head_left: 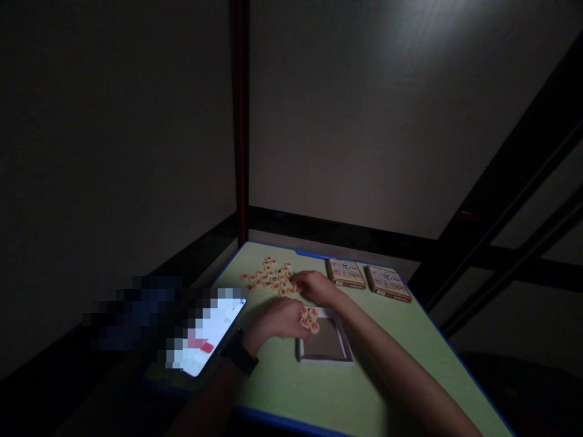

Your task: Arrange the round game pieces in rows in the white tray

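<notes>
Game pieces (276, 279), round, pale and marked in red or black, lie in a loose cluster on the table (291, 391), a little below the centre of the frame. At the lower left, a phone (217, 334) with a bright screen lies at a slant along the table's left side; blurring blocks cover part of it. A reddish post (241, 121) stands upright in the upper left half, behind the table's far corner. Right of the phone, a dark watch (241, 353) circles the left wrist. The left hand (283, 318), below the cluster, has its fingers closed around several red-marked pieces (314, 326), four of them visible, over the upper left corner of an open box (325, 362). This box has a pale rim and a bare brownish floor. The right hand (316, 286) reaches from the lower right to the cluster's right edge, fingers bent down at the pieces; whether they grip one cannot be told. Farther right, a printed box (346, 273) and a second printed box (388, 283) lie flat, slightly apart, near the table's far edge.
</notes>
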Tool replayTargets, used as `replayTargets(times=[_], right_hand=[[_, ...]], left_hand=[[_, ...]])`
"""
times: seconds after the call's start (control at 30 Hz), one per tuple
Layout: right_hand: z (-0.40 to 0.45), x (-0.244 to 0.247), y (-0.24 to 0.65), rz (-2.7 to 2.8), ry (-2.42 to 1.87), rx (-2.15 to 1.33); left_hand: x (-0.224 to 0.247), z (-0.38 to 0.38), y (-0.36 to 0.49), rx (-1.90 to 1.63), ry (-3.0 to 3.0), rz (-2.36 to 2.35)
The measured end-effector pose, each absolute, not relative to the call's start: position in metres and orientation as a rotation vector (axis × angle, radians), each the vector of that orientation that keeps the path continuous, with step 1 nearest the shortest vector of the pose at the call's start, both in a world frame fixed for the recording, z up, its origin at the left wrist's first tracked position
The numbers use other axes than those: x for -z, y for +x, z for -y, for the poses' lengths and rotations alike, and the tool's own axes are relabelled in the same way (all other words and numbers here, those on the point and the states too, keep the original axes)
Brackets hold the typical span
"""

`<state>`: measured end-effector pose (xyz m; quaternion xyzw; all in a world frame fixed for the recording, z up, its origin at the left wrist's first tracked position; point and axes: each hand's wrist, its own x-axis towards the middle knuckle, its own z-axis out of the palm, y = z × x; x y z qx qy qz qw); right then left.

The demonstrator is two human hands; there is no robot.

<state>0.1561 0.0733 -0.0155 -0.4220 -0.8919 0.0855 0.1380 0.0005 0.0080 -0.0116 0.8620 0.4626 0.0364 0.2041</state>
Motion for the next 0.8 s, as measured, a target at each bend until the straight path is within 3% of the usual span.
replayTargets(times=[0.27, 0.53, 0.8], right_hand=[[-0.061, 0.011, 0.176, 2.398, -1.220, -0.209], [0.001, -0.001, 0.216, 2.246, -1.129, -0.595], [0.037, 0.006, 0.201, 2.427, -1.311, -0.402]], left_hand=[[-0.003, -0.003, 0.001, -0.068, 2.377, -1.297], [0.004, -0.004, -0.001, -0.156, 2.362, -1.260], [0.011, -0.006, -0.002, -0.164, 2.308, -1.264]])
